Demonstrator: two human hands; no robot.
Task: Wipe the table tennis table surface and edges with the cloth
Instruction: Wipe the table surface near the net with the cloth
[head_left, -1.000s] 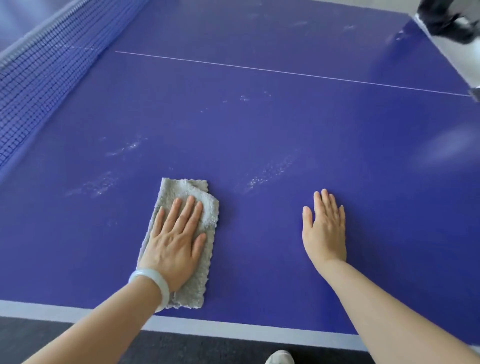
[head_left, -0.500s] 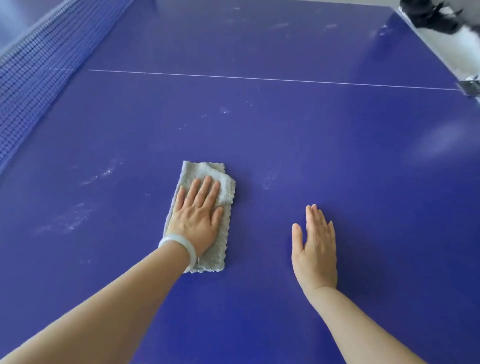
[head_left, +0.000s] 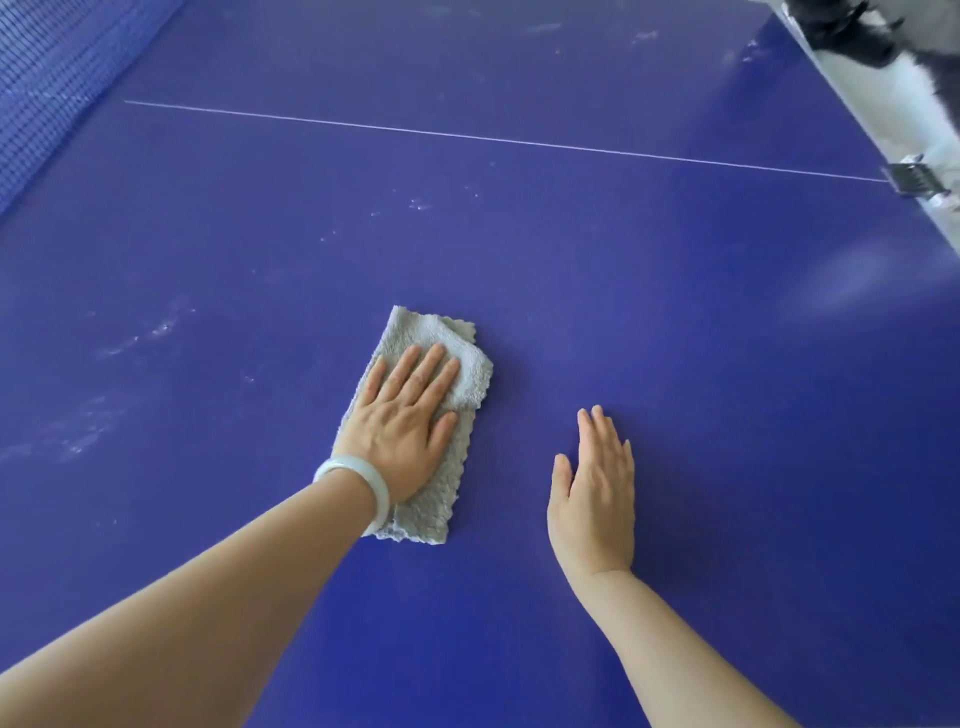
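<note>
grey cloth (head_left: 431, 332) sits folded mid-surface on the blue bench (head_left: 675, 312). i see the left hand (head_left: 400, 436) flat on top, fingers (head_left: 426, 369) straight, pressing it down, not curled round it. right hand (head_left: 595, 499) lies flat on the bench just beside, fingers released, holding nothing. white smudges (head_left: 156, 332) left of the cloth, net (head_left: 47, 78) far left.

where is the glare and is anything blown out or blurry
Head view: soft pale glare patch on the table at frame right; background past its right edge blown out white; net at top left slightly soft; cloth and left hand sharp.
</note>
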